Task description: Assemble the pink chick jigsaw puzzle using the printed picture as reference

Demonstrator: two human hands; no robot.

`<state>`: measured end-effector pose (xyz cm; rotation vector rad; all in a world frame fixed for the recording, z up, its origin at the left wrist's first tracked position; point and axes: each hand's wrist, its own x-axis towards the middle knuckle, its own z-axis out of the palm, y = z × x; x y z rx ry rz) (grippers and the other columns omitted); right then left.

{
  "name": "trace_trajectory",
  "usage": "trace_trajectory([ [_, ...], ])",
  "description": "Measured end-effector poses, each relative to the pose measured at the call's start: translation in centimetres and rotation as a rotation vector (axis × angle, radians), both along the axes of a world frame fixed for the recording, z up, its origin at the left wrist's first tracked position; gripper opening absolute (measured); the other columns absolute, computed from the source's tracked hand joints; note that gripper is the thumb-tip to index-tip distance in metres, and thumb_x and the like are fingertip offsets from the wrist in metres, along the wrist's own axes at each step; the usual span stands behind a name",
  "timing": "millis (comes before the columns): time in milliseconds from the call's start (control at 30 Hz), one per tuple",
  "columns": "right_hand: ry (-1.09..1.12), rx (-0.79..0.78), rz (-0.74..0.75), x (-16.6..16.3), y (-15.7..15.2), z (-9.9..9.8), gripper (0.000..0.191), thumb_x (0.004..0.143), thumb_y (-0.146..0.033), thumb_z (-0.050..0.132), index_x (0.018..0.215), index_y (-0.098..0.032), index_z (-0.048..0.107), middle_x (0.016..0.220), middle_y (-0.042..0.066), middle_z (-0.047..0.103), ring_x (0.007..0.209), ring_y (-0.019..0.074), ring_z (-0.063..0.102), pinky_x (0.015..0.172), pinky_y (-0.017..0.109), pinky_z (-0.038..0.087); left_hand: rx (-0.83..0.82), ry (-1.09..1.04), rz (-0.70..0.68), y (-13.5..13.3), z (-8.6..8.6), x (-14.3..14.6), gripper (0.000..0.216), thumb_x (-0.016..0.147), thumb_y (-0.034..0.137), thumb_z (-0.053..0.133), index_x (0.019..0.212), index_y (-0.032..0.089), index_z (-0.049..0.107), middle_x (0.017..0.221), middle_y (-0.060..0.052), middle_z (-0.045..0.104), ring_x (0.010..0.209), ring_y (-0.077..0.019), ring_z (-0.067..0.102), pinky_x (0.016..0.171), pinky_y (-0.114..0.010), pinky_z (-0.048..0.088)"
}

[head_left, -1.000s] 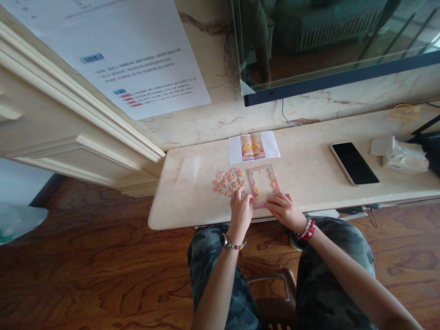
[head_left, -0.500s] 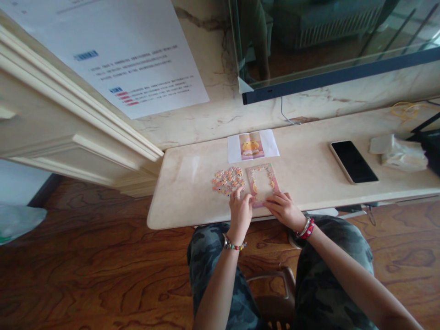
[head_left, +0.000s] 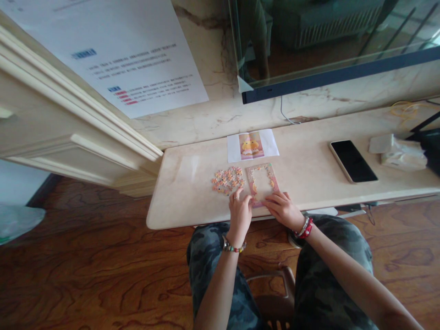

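Note:
A small jigsaw frame (head_left: 261, 181) with only its pink border filled lies on the marble ledge (head_left: 182, 183). A heap of loose puzzle pieces (head_left: 227, 179) sits just left of it. My left hand (head_left: 239, 211) rests at the frame's near left corner, fingers bent and pressed down on the edge. At the near right corner my right hand (head_left: 283, 209) lies with its fingers stretched over the bottom border. Whether either hand holds a piece is hidden. A printed picture sheet (head_left: 252, 145) of a yellow figure lies behind the frame.
A black phone (head_left: 353, 161) lies to the right, with a tissue pack (head_left: 400, 152) and yellow cord (head_left: 404, 109) beyond it. A glass tank (head_left: 326, 41) and a wall poster (head_left: 130, 55) stand behind. My knees and a chair (head_left: 271, 293) are below.
Both hands stay at the frame's near edge with only slight finger shifts. The view has drifted a little.

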<state>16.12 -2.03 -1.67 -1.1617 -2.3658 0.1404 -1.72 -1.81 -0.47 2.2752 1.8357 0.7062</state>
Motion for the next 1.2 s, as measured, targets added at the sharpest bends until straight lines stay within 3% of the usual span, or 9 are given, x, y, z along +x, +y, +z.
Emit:
trace_trajectory([
  [400,-0.114,0.039,0.033,-1.9,-0.1,0.8,0.022,0.082,-0.024,0.045,0.100,-0.023,0.058,0.098,0.006,0.058,0.092,0.0185,0.045,0.079,0.035,0.033,0.008,-0.019,0.037,-0.1,0.4,0.2,0.009,0.076,0.019,0.051,0.080,0.019,0.059,0.110,-0.010,0.047,0.108,-0.0232,0.042,0.092,-0.042,0.037],
  [733,-0.048,0.014,-0.022,-1.0,0.0,0.2,0.024,0.083,-0.024,0.043,0.101,-0.019,0.058,0.100,0.007,0.059,0.092,0.0185,0.046,0.075,0.033,0.034,-0.010,-0.021,0.033,0.0,0.4,0.3,0.010,0.077,0.019,0.048,0.080,0.019,0.058,0.110,-0.010,0.047,0.108,-0.0222,0.042,0.093,-0.041,0.036],
  [1200,-0.107,0.040,0.047,-1.8,-0.1,0.6,0.023,0.082,-0.022,0.044,0.101,-0.022,0.057,0.098,0.006,0.058,0.093,0.0188,0.045,0.078,0.035,0.034,0.002,-0.022,0.028,-0.4,0.5,0.0,0.014,0.077,0.015,0.046,0.084,0.018,0.058,0.111,-0.010,0.047,0.106,-0.0235,0.043,0.089,-0.042,0.039],
])
